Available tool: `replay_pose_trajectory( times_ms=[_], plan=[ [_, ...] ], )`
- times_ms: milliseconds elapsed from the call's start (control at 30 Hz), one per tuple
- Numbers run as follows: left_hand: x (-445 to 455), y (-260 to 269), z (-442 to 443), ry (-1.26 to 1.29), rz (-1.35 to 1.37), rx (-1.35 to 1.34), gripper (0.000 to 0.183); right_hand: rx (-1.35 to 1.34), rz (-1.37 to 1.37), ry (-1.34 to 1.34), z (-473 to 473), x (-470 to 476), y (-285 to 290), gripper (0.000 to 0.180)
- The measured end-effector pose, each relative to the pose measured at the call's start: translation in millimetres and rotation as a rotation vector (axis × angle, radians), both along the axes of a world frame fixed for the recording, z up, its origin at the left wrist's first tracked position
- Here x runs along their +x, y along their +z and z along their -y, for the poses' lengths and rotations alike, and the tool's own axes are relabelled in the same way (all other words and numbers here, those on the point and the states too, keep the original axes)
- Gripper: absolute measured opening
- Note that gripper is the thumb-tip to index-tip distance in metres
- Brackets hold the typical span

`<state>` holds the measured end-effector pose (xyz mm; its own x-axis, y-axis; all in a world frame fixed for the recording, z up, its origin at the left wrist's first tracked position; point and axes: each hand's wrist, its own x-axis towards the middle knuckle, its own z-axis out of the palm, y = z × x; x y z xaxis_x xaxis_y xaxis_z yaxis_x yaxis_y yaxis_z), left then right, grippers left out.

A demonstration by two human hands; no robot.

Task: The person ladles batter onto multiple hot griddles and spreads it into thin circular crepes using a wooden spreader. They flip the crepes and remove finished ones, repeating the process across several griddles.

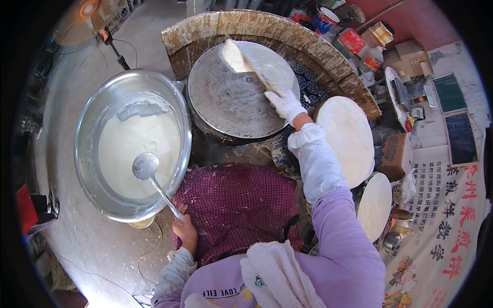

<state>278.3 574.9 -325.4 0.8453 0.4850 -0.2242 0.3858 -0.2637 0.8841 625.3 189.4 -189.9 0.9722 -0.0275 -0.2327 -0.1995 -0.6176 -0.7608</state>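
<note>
My left hand (185, 231), bare, grips the handle of a metal ladle (146, 165). The ladle's bowl is above a wide metal basin (85, 154) holding thick white batter (138, 142). In a white glove, my right hand (285, 104) holds a long, thin wooden spreader (256, 71) across a round griddle (238, 111). Pale batter (234, 57) lies along the spreader's far end. A thin whitish layer covers the griddle's upper right, while the rest looks dark grey with ring-shaped streaks.
A curved, batter-splashed wooden screen (254, 25) rises behind the griddle. Perforated coal briquettes (308, 82) lie at its right. Closer on the right are two pale round tops (346, 138), (374, 206). A fan (90, 9) stands beyond the basin; cables (150, 254) cross the floor.
</note>
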Motion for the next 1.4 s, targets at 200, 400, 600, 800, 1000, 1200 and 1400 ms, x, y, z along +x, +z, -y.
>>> replay_pose_trajectory(
  times_ms=[200,400,600,800,1000,1200,1400],
  plan=[
    [-2,2,2,0.004,-0.020,0.030,0.041,-0.084,0.366,0.386,-28,-51,-15,0.051],
    [-3,6,4,0.006,0.007,0.021,0.040,-0.400,0.254,0.146,10,8,15,0.044],
    [-5,5,2,0.024,-0.012,0.052,0.039,-0.072,0.294,0.507,20,17,-17,0.049],
    [-13,2,3,0.069,-0.024,0.075,0.039,-0.135,0.253,0.565,21,-58,7,0.050],
    [-3,12,11,0.011,-0.052,0.108,0.038,-0.264,0.469,0.449,-3,46,-6,0.046],
    [-7,13,11,0.012,-0.063,0.157,0.041,-0.093,0.350,0.657,-13,-34,-18,0.049],
    [-4,8,11,-0.024,-0.033,0.127,0.041,0.004,0.304,0.283,18,-104,-3,0.045]
  ],
)
